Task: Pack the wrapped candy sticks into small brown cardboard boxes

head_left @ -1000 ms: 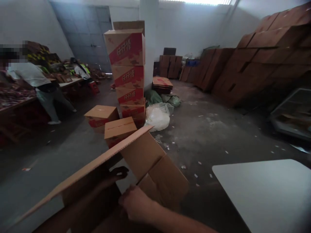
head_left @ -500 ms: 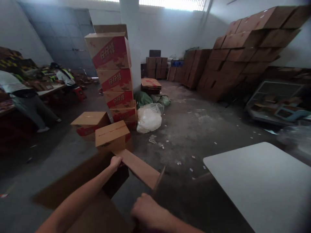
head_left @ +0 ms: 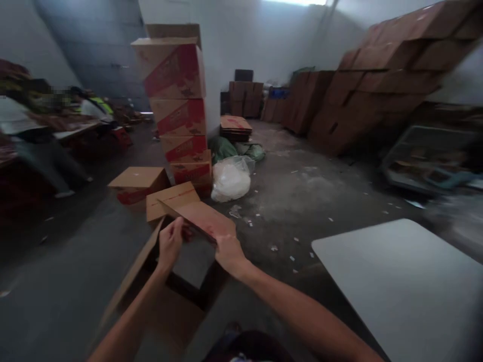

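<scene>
Fingers (head_left: 174,232) of the left hand (head_left: 169,244) curl over the near edge of a raised flap (head_left: 198,217), pinching the dull brown corrugated board, while the right hand (head_left: 228,254) clamps the same flap at its right corner, thumb on top. The flap belongs to an open carton (head_left: 158,296) standing on the grey concrete floor (head_left: 302,196) just in front of the person, its other flaps splayed outward and its square mouth dark inside.

Far left, people stand at a long counter (head_left: 75,131), blurred. Two sealed cartons (head_left: 138,182) lie flat on the floor just beyond the flap, beside a tall stack of red-printed boxes (head_left: 175,100). A crumpled, translucent plastic bag (head_left: 231,178) slumps against the stack. To the right, a smooth, pale counter (head_left: 400,281) with a rounded corner juts in, and a sloping wall of plain brown cartons (head_left: 377,90) rises behind.
</scene>
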The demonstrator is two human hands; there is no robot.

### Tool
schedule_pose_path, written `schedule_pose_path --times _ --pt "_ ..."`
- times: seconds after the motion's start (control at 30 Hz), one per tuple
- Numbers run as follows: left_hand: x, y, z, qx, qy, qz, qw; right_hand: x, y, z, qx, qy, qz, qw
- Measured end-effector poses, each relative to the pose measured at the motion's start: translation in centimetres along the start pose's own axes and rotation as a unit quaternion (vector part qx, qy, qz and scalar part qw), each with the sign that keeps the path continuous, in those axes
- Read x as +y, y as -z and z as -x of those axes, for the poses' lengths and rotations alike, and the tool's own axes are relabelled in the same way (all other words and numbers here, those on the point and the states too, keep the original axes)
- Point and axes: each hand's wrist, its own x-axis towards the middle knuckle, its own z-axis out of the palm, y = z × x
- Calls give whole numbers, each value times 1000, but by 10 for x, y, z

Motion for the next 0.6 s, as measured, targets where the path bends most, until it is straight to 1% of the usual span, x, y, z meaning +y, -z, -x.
schedule_pose_path --times 0.07,0.1,0.13,0.17,0.2,0.23,0.27,0.3,0.33,0.37,0.4,0.43,0.47,0.5,0.53,0.57,0.6 --pt "-13 -7 9 -21 -79 -30 996 -3 32 2 29 57 17 998" --pt "-24 -15 10 -43 -124 -77 988 -5 48 2 43 81 42 995" --pt "-34 -26 9 -72 -189 -135 970 -5 64 0 61 97 68 991" --pt "-42 -40 6 -106 -284 -167 938 -3 80 -1 83 102 97 987" --pt "-46 -55 2 -123 -361 -199 903 0 96 -2 108 99 127 981" --pt "-45 -72 -2 -118 -424 -219 871 5 114 -2 134 88 155 975" --pt "-38 -87 -5 -113 -472 -227 844 12 133 1 159 70 178 969" --pt "-27 -102 -8 -109 -501 -225 829 20 153 7 182 51 193 963" --pt "-12 -115 -10 -100 -514 -210 825 30 174 15 201 34 201 958" --pt "5 -128 -12 -94 -510 -189 834 40 196 26 222 17 204 953" --pt "24 -139 -13 -93 -489 -163 852 53 218 39 247 4 206 947" --pt "43 -149 -13 -105 -450 -134 877 66 241 54 272 -9 208 940" --pt "62 -160 -12 -133 -391 -101 905 80 262 71 303 -24 211 929" --pt "81 -170 -8 -186 -316 -68 928 95 281 90 337 -42 216 915" --pt "99 -181 -1 -272 -235 -42 932 111 299 111 372 -63 219 900" --pt "115 -193 10 -383 -158 -26 910 127 314 133 405 -82 221 883" --pt "131 -205 26 -501 -89 -21 861 144 326 157 436 -102 220 867"
